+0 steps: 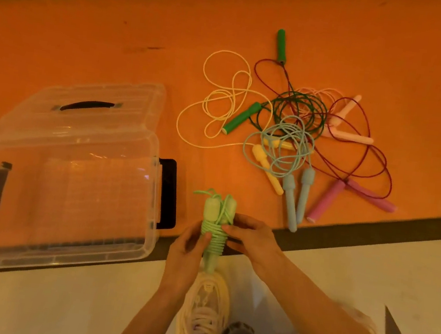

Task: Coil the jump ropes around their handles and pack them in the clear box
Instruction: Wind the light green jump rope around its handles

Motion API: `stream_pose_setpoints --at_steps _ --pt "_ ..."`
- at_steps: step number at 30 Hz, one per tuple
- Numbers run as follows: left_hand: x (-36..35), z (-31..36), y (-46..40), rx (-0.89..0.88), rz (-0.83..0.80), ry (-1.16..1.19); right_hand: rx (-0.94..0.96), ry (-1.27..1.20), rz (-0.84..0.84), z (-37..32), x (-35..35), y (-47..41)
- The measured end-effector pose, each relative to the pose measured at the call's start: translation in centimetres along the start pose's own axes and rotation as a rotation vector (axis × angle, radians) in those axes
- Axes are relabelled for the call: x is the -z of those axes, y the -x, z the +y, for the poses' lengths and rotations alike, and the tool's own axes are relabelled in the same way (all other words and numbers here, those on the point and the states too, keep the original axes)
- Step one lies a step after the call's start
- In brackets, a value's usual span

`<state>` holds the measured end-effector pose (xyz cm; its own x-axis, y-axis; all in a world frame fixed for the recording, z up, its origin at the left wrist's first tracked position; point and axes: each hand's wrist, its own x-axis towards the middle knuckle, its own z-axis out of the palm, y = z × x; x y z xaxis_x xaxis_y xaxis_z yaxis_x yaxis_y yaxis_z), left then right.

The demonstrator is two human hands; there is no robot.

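Gripping the coiled light-green jump rope [215, 230] above the orange table [89, 48] edge, left hand [187, 248] and right hand [252, 238] curl around its handles; clear box [68, 176] sits open just left, tangled ropes [301, 132] beyond

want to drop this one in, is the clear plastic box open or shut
Open: the clear plastic box has its lid tipped back behind it, and nothing shows inside through its walls.

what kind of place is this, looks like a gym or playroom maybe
Hard to say; probably an indoor play or activity room. An orange mat covers the floor beside pale tiles, with a pile of loose jump ropes and a clear box for packing them.
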<state>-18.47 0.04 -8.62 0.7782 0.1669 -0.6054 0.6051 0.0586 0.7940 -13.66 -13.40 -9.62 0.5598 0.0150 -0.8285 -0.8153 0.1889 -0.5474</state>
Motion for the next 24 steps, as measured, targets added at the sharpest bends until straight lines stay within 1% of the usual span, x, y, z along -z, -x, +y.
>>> stream_pose_setpoints --at_steps 4,7,14,19,24 --pt "-0.5 -1.3 -2.7 0.023 0.088 0.026 0.008 0.001 0.043 -0.1 -1.1 -2.6" --pt "-0.5 -2.1 -4.1 0.022 0.141 0.046 0.025 0.013 0.037 -0.1 -2.2 -4.4" --pt "-0.5 -3.1 -6.6 0.012 0.167 0.005 0.008 0.024 0.023 0.3 -3.5 -7.4" --pt "-1.0 -4.2 -7.3 -0.018 0.204 -0.099 0.02 0.036 0.022 0.5 -4.5 -8.4" --pt "-2.0 -4.9 -6.1 -0.065 0.26 -0.312 0.059 0.127 0.024 0.8 -5.5 -9.0"
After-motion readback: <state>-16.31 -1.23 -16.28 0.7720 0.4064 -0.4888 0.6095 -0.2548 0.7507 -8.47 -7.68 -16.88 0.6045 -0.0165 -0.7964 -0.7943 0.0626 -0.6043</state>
